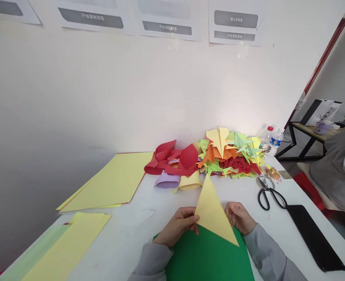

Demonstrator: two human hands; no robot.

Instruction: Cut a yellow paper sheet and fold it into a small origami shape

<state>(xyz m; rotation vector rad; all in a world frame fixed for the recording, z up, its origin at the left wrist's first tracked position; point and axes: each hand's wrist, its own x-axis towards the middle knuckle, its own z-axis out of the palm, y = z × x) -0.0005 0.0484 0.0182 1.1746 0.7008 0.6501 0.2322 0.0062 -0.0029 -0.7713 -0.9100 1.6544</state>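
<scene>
A pale yellow sheet of paper folded into a triangle (212, 214) stands tilted above a green sheet (210, 257), its point facing the wall. My left hand (180, 224) pinches the triangle's left edge, thumb in front and fingers behind. At the right edge is my right hand (240, 217), closed, with its fingertips partly hidden by the paper where they meet the edge. The green sheet lies on the white table under both hands.
Large yellow sheets (111, 181) and yellow strips (70, 246) lie left. Red curled paper pieces (187, 160) and folded paper planes (219, 142) pile up near the wall. On the right are scissors (267, 191), a black flat object (315, 238) and plastic bottles (274, 143). Someone's grey-clothed body (340, 168) is beyond.
</scene>
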